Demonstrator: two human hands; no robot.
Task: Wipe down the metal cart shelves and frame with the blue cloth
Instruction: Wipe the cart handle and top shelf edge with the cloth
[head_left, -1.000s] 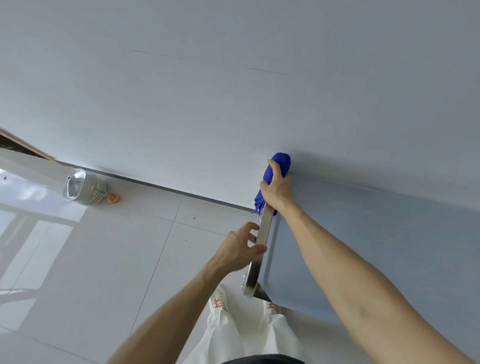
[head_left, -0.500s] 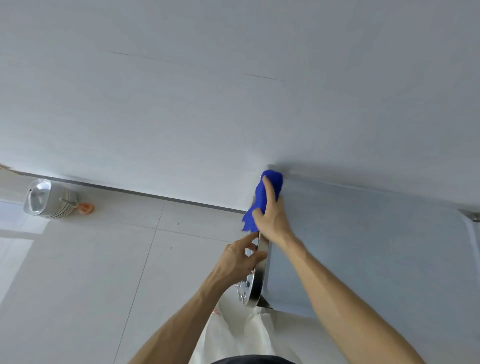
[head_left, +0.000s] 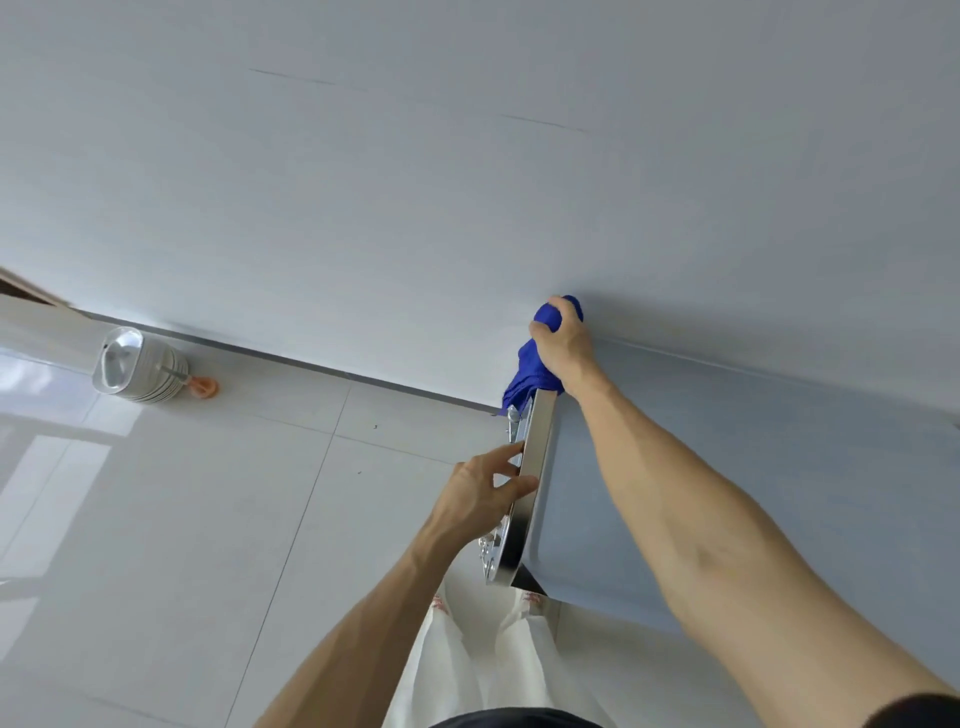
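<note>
Blue cloth (head_left: 530, 371) bunched in the right hand (head_left: 563, 343), fingers curled round it, pressed on the far corner of the metal cart's top shelf (head_left: 727, 467), at about 1 o'clock in the head view. Loose cloth hangs over the shelf's left rim (head_left: 532, 467) just below the hand. Left hand (head_left: 480, 491) grips that same rim nearer the body, thumb on the outer face, fingers wrapped underneath; it sits at roughly 6 o'clock from the right hand, the two well apart. Rim is polished steel, with bolted bracket fittings (head_left: 493, 553) on its outer side. Shelf top reads pale grey, its far edge against a white wall (head_left: 467, 182). At 6 o'clock, white trousers (head_left: 483, 660) below the shelf corner. At 9 o'clock, glossy tiled floor (head_left: 182, 519); a stack of metal bowls (head_left: 137, 366) lies on its side by the skirting, an orange-ended tool (head_left: 200, 385) touching it.
</note>
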